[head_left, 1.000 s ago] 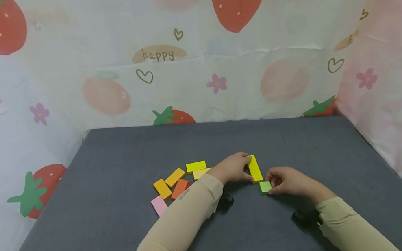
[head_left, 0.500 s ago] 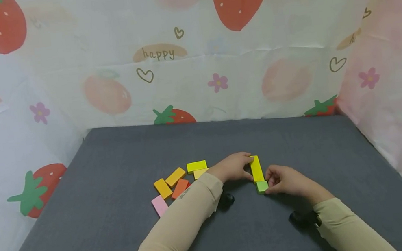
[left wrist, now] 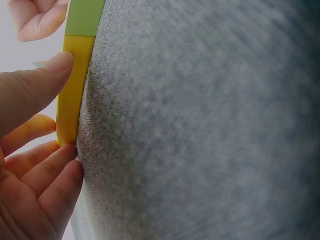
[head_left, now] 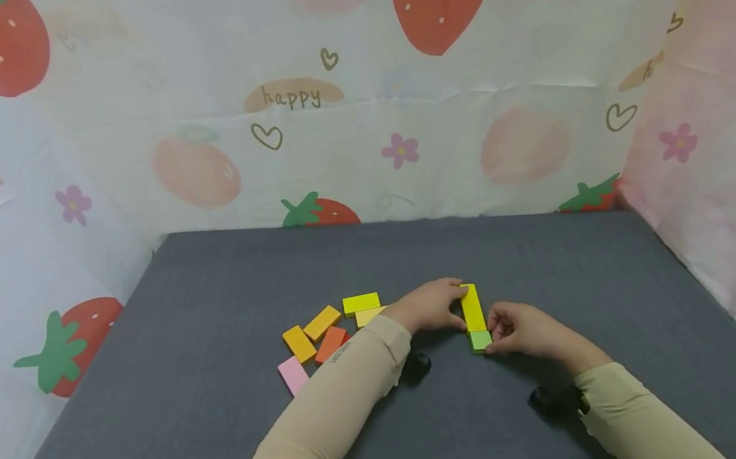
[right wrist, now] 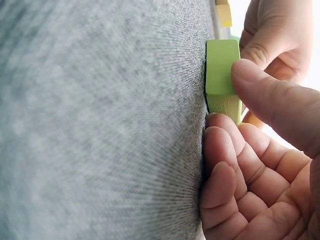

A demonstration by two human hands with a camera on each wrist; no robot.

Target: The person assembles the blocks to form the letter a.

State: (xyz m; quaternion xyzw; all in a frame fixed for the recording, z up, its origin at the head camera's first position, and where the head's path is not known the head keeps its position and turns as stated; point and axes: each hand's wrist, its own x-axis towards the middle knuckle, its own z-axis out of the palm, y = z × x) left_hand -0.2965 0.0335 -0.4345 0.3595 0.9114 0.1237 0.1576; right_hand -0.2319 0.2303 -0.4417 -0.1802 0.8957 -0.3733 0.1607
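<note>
A long yellow block (head_left: 473,308) lies flat on the dark grey cloth, its near end touching a small green block (head_left: 480,342). From the left side, my left hand (head_left: 431,305) pinches the yellow block. Its thumb (left wrist: 57,67) is close to the joint between the two blocks, and its fingers reach the far end. My right hand (head_left: 530,330) holds the green block at its right side. In the right wrist view the thumb (right wrist: 250,75) presses the green block's near face, while the curled fingers lie against an adjoining side.
Left of my left forearm lie a yellow block (head_left: 361,304), a pale yellow block (head_left: 369,316), two orange-yellow ones, an orange-red block (head_left: 331,344) and a pink block (head_left: 293,376). My sleeve covers part of this group. A strawberry-print cloth (head_left: 333,151) stands behind the table.
The green block has shifted left under my right hand, lining up with the yellow block's near end. The yellow block and my left hand appear slightly farther right.
</note>
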